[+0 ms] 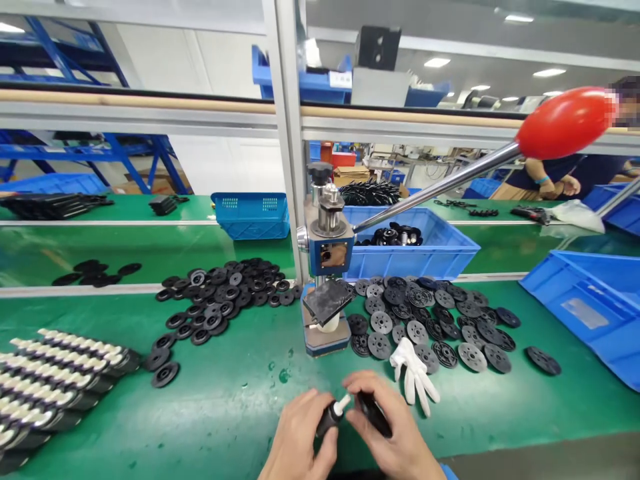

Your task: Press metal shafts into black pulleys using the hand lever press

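My left hand (304, 437) is closed around a short black cylindrical part (327, 421) with a white stem (343, 404) sticking out of its end. In my right hand (393, 430) is a black disc (374, 415), gripped by its edge between thumb and fingers. The disc faces the stem, with a small gap between them. Both hands are low over the green table (225, 413), in front of a hand press (327, 253). A black flat plate (328, 301) sits tilted on the press, above a white piece at its base.
Black discs (470, 357) lie spread right of the press, a white glove (414, 377) among them. Smaller black rings (220, 300) are heaped on the left. Rows of black-and-white parts (60, 380) stand far left. The press lever's red knob (567, 123) juts out upper right. Blue bins (415, 260) stand behind.
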The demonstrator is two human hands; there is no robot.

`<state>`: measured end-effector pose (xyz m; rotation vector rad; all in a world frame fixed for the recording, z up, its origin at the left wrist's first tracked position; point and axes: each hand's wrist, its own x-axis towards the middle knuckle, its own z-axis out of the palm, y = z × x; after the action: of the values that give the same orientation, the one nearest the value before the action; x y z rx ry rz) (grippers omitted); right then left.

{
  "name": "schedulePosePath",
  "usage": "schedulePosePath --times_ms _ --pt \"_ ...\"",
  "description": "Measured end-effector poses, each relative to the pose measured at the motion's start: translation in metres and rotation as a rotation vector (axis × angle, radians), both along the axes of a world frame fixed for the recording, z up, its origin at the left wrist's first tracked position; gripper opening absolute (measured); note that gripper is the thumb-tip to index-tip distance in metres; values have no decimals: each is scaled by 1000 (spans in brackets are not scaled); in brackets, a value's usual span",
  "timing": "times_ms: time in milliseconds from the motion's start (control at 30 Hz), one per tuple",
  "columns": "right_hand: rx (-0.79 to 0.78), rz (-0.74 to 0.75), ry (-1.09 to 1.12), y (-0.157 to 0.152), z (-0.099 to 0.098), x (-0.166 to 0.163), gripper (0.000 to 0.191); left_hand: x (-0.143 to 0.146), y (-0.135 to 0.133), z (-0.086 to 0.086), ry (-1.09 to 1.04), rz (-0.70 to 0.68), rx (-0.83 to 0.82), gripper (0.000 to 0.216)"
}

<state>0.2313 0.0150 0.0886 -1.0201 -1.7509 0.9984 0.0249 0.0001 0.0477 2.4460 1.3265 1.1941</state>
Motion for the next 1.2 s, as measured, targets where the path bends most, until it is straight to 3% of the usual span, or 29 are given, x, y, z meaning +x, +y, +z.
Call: schedulePosePath --times_ms 133,367,567,700,867,1000,1200 --pt "64 102 -64 2 14 -2 10 -2 3 4 1 -16 84 25" --pt "6 17 -30 3 10 -3 17 0 7 16 4 -58 29 24" --pt "-47 14 -4 -1 9 4 14 10 6 25 17 -119 -147 19" --pt "-135 -12 59 -4 7 7 19 15 9 23 -147 -168 -327 24" --pt "-251 -183 420 -7 -6 4 46 15 10 20 -514 -203 -584 40" --pt "-365 -89 581 -12 -17 -3 66 13 6 19 -599 -222 -656 44" --pt "-232 -151 505 -16 -15 -7 64 15 4 16 -595 -224 -686 41"
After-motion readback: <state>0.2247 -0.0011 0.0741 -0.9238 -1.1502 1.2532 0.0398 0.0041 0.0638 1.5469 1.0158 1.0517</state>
